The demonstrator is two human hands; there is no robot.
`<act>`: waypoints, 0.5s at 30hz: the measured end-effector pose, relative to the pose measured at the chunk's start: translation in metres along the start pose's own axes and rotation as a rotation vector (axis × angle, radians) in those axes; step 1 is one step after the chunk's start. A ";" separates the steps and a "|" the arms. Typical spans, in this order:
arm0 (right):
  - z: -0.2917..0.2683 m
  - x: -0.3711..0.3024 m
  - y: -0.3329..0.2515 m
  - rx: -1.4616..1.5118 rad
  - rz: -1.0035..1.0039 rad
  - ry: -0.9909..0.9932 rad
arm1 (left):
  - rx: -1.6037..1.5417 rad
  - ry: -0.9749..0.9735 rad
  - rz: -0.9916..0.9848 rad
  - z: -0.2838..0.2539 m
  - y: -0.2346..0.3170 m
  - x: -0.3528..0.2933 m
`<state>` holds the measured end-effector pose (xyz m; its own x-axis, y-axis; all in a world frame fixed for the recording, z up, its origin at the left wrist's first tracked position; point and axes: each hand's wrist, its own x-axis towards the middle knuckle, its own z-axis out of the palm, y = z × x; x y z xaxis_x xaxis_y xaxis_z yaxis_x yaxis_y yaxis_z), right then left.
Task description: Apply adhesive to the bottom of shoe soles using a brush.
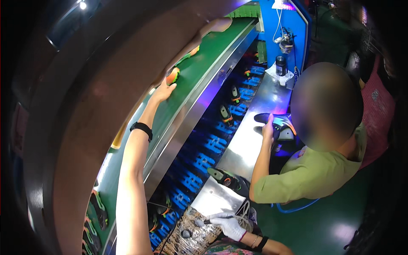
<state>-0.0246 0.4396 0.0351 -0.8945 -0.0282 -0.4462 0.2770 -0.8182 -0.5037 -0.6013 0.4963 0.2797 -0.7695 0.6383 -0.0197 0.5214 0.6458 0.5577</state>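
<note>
Reaching far forward over the green conveyor belt [203, 59], my bare left hand [161, 91] has its thumb and a finger on either side of an orange shoe part [173, 76] with a green-yellow edge. Its other fingers are hidden behind the brown overhang. My right hand [230, 226], in a white glove, is closed round a dark-handled brush [207, 221] with a pale head. The brush is over a smeared, worn work board [193, 244], beside a small dark round cup [186, 233]. A dark shoe [227, 178] sits beyond the metal plate [216, 197].
A large brown overhang [102, 97] curves along the left. Blue racks [204, 161] carry several shoes below the belt. More shoe parts [98, 210] lie at lower left. At the right, a co-worker in a green shirt [314, 174] holds a dark shoe [280, 123]; a black jar [281, 66] stands farther off.
</note>
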 end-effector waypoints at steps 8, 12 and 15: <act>0.017 -0.002 -0.017 -0.063 0.061 -0.018 | -0.065 0.075 -0.110 -0.019 -0.015 -0.006; 0.022 0.004 -0.001 -0.014 0.017 -0.026 | -0.328 0.064 -0.048 -0.017 -0.006 -0.092; 0.031 -0.004 0.006 -0.121 0.030 -0.120 | -0.578 0.132 -0.074 -0.037 -0.010 -0.206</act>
<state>-0.0304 0.4169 0.0565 -0.9185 -0.1262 -0.3747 0.3384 -0.7411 -0.5799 -0.4614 0.3434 0.3089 -0.8549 0.5187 0.0070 0.2081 0.3305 0.9206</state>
